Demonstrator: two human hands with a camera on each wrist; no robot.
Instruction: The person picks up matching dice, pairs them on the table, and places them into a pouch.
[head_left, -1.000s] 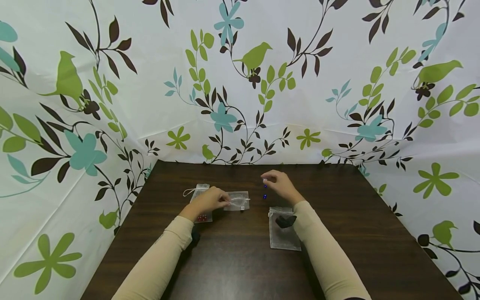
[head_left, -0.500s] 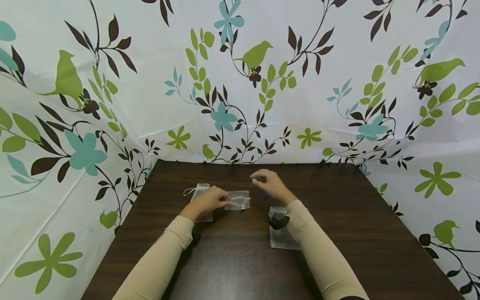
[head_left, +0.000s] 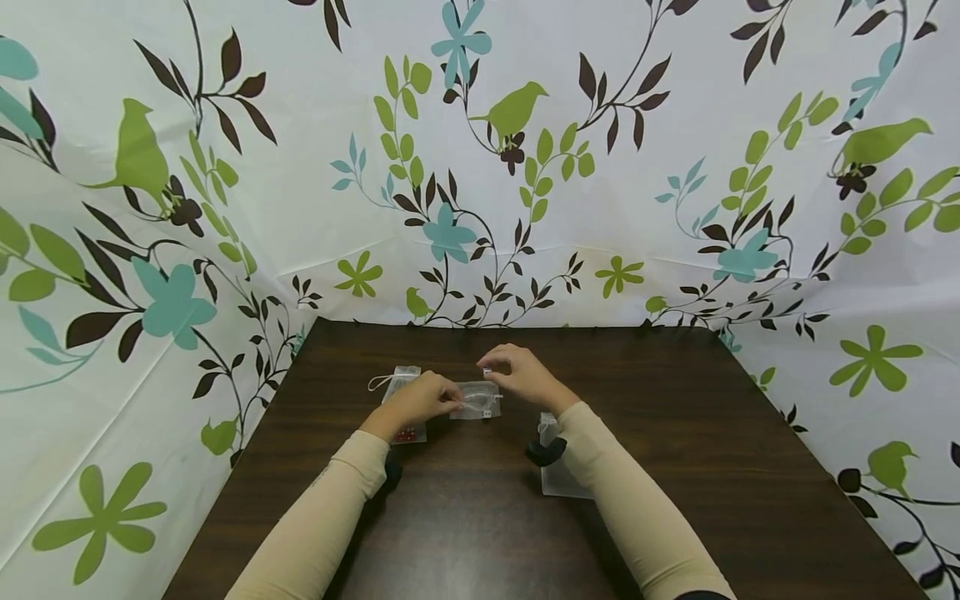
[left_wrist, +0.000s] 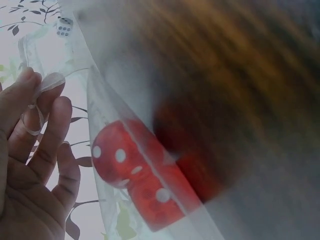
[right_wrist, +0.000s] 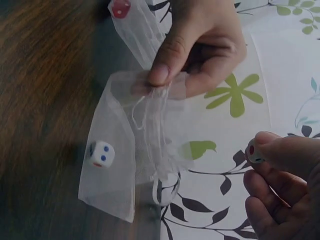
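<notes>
My left hand [head_left: 422,400] pinches the edge of a small sheer drawstring bag [head_left: 483,400] near its gathered mouth. A white die [right_wrist: 103,154] with blue dots lies inside this bag. Between the thumb and fingers of my right hand [head_left: 519,375] is another white die [right_wrist: 254,152], held a little above and beyond the bag. Beneath my left hand and wrist lies a second sheer bag [head_left: 405,375], holding red dice [left_wrist: 150,185] with white dots. My left forearm partly covers that bag.
A larger sheer bag [head_left: 564,482] lies on the dark wooden table [head_left: 465,517], partly under my right forearm. A white sheet [head_left: 300,217] with leaf and bird prints stands behind the table and along both sides.
My right hand has moved left with the white die, toward the bag at my left hand. Two blue dice seen earlier are now hidden behind my right hand and wrist. My left hand stays put.
</notes>
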